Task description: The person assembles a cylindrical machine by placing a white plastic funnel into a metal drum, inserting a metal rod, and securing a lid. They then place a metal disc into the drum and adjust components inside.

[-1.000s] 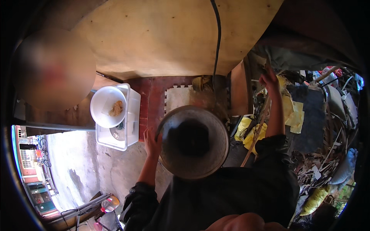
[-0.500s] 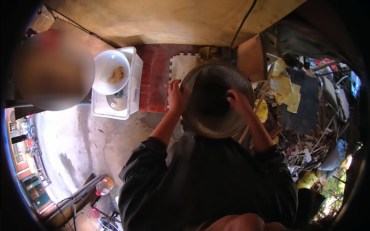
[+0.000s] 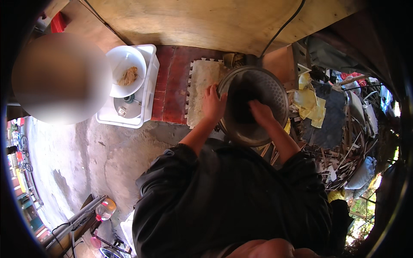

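So, L hand (image 3: pixel 214 104) @ pan (image 3: pixel 275 91) rim (gap to R hand (image 3: pixel 262 114))

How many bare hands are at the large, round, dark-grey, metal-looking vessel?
2: the left hand at the left rim of the vessel, the right hand over or inside its dark middle. No other seems hidden there.

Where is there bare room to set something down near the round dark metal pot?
The flat red strip between the white rectangular plastic tub and pale jigsaw-edged mat looks bare. Right of the pot, crumpled yellow sheets and brown wood scraps crowd in.
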`<state>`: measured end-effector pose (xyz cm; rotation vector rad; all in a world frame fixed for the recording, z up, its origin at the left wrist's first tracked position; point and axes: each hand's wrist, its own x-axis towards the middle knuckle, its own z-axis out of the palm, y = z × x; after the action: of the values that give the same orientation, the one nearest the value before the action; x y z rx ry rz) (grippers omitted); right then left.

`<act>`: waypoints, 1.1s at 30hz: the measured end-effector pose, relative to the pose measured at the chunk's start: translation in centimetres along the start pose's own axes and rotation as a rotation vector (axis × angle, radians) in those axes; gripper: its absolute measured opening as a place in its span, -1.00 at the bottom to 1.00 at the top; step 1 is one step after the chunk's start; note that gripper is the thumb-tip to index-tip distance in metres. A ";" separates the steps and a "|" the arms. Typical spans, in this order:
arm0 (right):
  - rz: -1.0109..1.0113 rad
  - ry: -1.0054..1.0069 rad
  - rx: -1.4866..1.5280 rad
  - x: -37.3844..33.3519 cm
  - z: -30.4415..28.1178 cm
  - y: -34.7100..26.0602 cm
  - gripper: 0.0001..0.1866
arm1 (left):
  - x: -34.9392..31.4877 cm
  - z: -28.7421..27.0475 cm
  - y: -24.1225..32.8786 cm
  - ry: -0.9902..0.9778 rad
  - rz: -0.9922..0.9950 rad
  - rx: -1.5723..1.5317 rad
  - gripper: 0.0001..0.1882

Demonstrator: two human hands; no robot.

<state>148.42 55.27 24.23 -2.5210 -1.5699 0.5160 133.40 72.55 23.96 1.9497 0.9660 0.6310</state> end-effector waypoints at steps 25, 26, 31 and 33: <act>-0.347 -0.061 -0.270 1.1 -0.4 2.9 -0.74 | -1.2 0.7 -0.3 0.062 0.015 -0.054 -0.42; -0.350 -0.015 -0.232 0.9 -0.1 3.0 -0.73 | -1.3 0.7 -0.3 0.060 0.010 -0.038 -0.42; -0.119 0.025 -0.087 0.2 1.4 1.5 -0.65 | -2.0 0.3 -0.4 0.052 0.026 -0.052 -0.37; -0.072 0.055 -0.095 0.5 1.6 1.3 -0.62 | -2.2 0.3 -0.2 0.022 -0.008 -0.089 -0.32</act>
<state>149.18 54.98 22.30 -2.5121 -1.6958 0.3691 132.25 70.70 23.54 1.8630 0.9429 0.6810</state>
